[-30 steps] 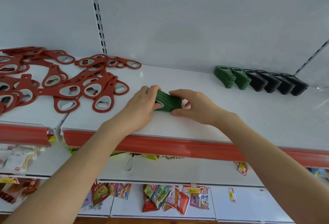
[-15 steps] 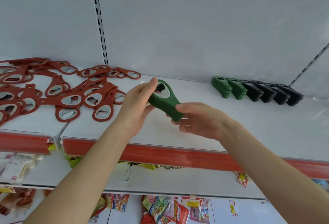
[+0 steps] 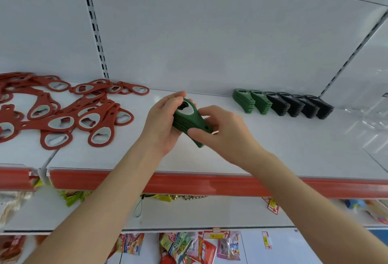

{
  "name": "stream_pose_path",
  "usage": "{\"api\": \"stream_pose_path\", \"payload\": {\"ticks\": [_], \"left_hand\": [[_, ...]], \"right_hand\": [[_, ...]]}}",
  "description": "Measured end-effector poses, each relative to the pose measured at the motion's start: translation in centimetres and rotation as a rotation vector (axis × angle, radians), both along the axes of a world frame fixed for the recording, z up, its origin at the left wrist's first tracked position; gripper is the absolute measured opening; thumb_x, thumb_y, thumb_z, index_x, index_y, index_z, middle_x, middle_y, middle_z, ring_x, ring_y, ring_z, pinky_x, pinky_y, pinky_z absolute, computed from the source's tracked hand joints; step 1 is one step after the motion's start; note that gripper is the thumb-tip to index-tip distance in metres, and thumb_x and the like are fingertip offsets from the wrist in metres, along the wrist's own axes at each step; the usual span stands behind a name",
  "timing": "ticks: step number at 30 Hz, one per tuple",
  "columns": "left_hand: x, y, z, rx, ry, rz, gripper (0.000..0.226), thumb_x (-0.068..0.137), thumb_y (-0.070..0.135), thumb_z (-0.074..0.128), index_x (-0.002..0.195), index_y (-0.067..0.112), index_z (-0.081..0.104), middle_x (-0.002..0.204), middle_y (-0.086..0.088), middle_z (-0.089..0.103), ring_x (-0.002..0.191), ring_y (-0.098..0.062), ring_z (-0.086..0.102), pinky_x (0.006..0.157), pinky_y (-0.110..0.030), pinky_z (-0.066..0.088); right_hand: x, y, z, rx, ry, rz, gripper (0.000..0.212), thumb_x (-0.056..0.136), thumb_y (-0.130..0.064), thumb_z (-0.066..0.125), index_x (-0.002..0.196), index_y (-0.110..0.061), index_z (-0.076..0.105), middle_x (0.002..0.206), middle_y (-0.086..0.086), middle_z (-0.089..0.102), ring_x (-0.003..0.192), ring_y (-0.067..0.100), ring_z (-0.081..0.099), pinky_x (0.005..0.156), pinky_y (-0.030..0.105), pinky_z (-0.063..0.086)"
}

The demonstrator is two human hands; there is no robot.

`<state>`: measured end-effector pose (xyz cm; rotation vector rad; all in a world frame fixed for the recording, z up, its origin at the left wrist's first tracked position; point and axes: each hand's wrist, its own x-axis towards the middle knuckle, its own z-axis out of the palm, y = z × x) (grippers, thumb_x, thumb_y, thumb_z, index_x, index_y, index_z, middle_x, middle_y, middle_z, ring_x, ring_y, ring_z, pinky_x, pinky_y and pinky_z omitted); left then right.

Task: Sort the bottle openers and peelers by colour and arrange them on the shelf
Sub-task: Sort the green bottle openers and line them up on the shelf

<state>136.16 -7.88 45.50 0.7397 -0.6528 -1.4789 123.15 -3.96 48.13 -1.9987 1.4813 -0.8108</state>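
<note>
Left hand and right hand both grip stack of dark green plastic bottle openers over white metal shelf. Scattered flat red openers near left. Row of green and black stacks well apart right.

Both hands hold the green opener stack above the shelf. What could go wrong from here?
The stack of dark green plastic bottle openers looks loose, held only between left hand and right hand; pieces could fan out and drop past the red shelf edge. Setting it beside the leaning green and black opener stacks might topple that row.
</note>
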Motion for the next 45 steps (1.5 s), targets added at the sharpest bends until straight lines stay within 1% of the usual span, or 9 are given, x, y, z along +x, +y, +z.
{"api": "stream_pose_path", "payload": {"ticks": [7,13,22,27,31,35,39,42,45], "left_hand": [[-1.7,-0.7,0.3,-0.022,-0.052,-0.037,0.014,0.091,0.002,0.046,0.092,0.009,0.058,0.081,-0.012,0.062,0.072,-0.021,0.062,0.065,-0.027,0.054],[-2.8,-1.3,0.3,-0.002,-0.08,-0.083,0.012,0.092,0.004,0.047,0.092,0.01,0.057,0.079,-0.012,0.062,0.072,-0.021,0.061,0.065,-0.028,0.052],[-4.4,-2.5,0.2,0.022,-0.179,-0.126,0.008,0.092,0.017,0.053,0.089,0.009,0.056,0.087,-0.013,0.055,0.078,-0.023,0.054,0.066,-0.027,0.049],[-4.1,-3.4,0.2,-0.011,-0.507,-0.128,0.018,0.096,0.027,0.044,0.089,0.015,0.056,0.086,-0.002,0.054,0.079,-0.015,0.052,0.077,-0.028,0.044],[-2.5,-4.6,-1.5,-0.268,-1.221,-0.039,0.023,0.096,0.022,0.043,0.106,0.01,0.06,0.096,-0.002,0.057,0.091,-0.018,0.051,0.073,-0.027,0.038],[-0.8,-6.2,-3.9,-0.352,-1.775,-0.112,0.033,0.095,0.024,0.043,0.113,0.001,0.058,0.112,-0.019,0.059,0.107,-0.037,0.051,0.088,-0.038,0.042],[-0.4,-6.1,-4.6,-0.326,-1.872,-0.149,0.035,0.094,0.028,0.041,0.113,0.003,0.056,0.113,-0.019,0.056,0.113,-0.037,0.046,0.095,-0.041,0.039],[-0.5,-5.8,-4.6,-0.318,-1.893,-0.148,0.036,0.095,0.028,0.041,0.119,0.004,0.053,0.119,-0.019,0.052,0.117,-0.034,0.043,0.099,-0.041,0.035],[-0.7,-5.5,-4.4,-0.3,-1.883,-0.147,0.037,0.095,0.03,0.042,0.121,0.006,0.051,0.123,-0.018,0.048,0.119,-0.032,0.041,0.1,-0.039,0.033]], "right_hand": [[-0.2,-0.3,-0.6,-0.088,0.18,-0.058,0.036,0.087,-0.023,0.06,0.114,-0.008,0.043,0.082,0.002,0.053,0.075,0.024,0.05,0.053,0.023,0.034],[-0.9,-0.8,-0.8,-0.047,0.164,-0.104,0.033,0.087,-0.019,0.057,0.113,-0.007,0.043,0.084,0.003,0.054,0.078,0.026,0.054,0.055,0.031,0.035],[-2.5,-1.6,-1.6,-0.017,0.056,-0.16,0.035,0.085,-0.019,0.06,0.115,-0.009,0.044,0.089,0.001,0.056,0.077,0.02,0.054,0.056,0.023,0.04],[-3.7,-3.0,-2.1,0.017,0.109,-0.216,0.034,0.085,-0.019,0.06,0.113,-0.008,0.046,0.089,0.002,0.055,0.074,0.019,0.052,0.055,0.027,0.04],[-5.0,-4.9,-2.8,0.074,0.233,-0.308,0.034,0.086,-0.016,0.059,0.112,-0.002,0.044,0.093,0.012,0.055,0.083,0.03,0.056,0.063,0.033,0.043],[-5.6,-7.2,-3.0,0.128,0.409,-0.37,0.023,0.088,-0.014,0.056,0.097,-0.004,0.037,0.084,0.01,0.046,0.083,0.028,0.049,0.064,0.03,0.033],[-5.6,-9.3,-3.0,0.124,0.49,-0.416,0.023,0.09,-0.008,0.052,0.09,-0.005,0.029,0.066,0.001,0.032,0.082,0.025,0.043,0.066,0.029,0.03],[-5.3,-10.6,-3.1,0.1,0.517,-0.431,0.022,0.09,-0.005,0.051,0.09,-0.006,0.029,0.089,0.011,0.056,0.098,0.032,0.055,0.068,0.03,0.033],[-5.1,-11.5,-3.4,0.08,0.496,-0.464,0.021,0.09,-0.004,0.049,0.091,-0.007,0.028,0.101,0.017,0.058,0.104,0.034,0.056,0.068,0.029,0.032]]}}
